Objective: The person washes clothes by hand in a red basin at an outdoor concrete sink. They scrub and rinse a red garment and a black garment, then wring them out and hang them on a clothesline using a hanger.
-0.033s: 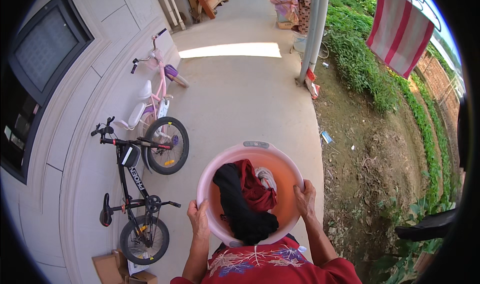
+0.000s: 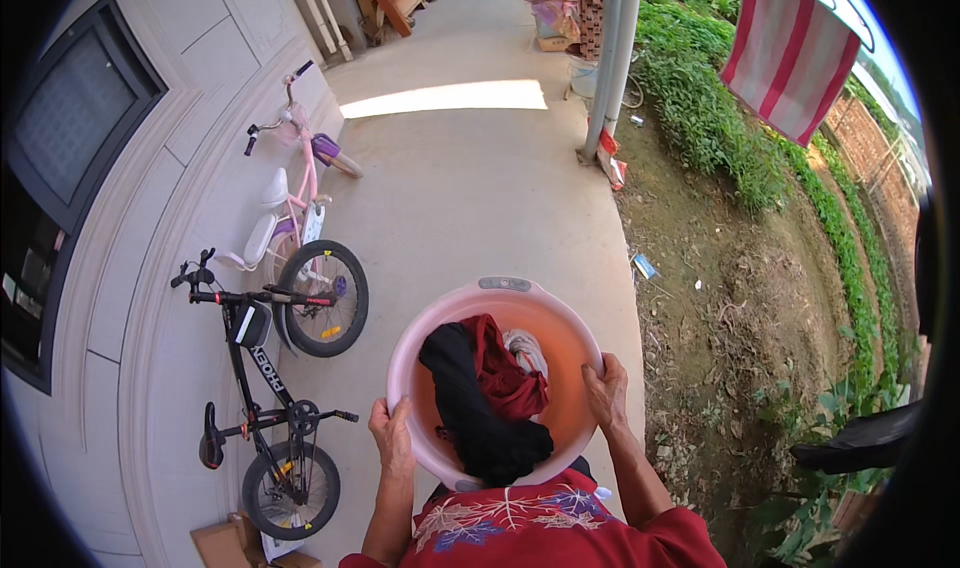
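A round pink basin (image 2: 574, 314) is held in front of my body at waist height. My left hand (image 2: 393, 434) grips its left rim, thumb on top and fingers hidden underneath. On the right rim, my right hand (image 2: 606, 392) is closed in the same way. Inside the basin lie a twisted black garment (image 2: 480, 408), a dark red cloth (image 2: 507, 376) and a whitish piece of cloth (image 2: 527, 350), bunched toward the left and middle.
Along the left wall stand a black bicycle (image 2: 266, 368) and a pink child's bicycle (image 2: 306, 168). Cardboard boxes (image 2: 222, 545) lie lower left. A grey post (image 2: 606, 78) marks the right paving edge, beside a soil garden (image 2: 700, 318). A striped cloth (image 2: 790, 53) hangs upper right.
The view has shifted slightly, so the bicycles, post and striped cloth sit a little further left. Both hands keep their hold on the basin, and the garments lie as before.
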{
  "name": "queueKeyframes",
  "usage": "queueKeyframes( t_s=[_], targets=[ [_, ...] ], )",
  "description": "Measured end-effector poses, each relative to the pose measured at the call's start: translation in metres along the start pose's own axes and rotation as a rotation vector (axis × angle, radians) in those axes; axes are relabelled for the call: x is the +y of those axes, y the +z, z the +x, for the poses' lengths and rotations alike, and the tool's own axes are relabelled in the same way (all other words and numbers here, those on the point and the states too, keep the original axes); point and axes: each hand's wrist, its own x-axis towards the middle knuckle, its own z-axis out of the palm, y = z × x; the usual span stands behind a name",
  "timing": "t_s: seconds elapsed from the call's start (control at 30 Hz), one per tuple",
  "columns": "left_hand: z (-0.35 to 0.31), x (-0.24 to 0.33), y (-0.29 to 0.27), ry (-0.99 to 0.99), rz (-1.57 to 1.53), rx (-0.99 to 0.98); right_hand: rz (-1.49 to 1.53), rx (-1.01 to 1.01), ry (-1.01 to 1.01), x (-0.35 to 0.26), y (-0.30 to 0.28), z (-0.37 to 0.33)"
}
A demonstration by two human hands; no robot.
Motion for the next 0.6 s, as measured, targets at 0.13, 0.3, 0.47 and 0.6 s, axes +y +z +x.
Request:
queueKeyframes(
  t_s=[0.13,0.3,0.47,0.6],
  targets=[
    [0.073,0.019,0.054,-0.021,0.058,-0.129,0.196,-0.002,0.252,0.003,0.006,0.057],
    [0.157,0.022,0.143,-0.021,0.192,-0.345,0.428,-0.169,0.638,-0.002,-0.009,0.126],
    [0.225,0.01,0.24,-0.085,0.228,-0.439,0.334,-0.163,0.757,0.016,-0.018,0.206],
    [0.267,0.027,0.305,-0.11,0.233,-0.463,0.401,-0.107,0.744,0.02,-0.01,0.266]
  ],
)
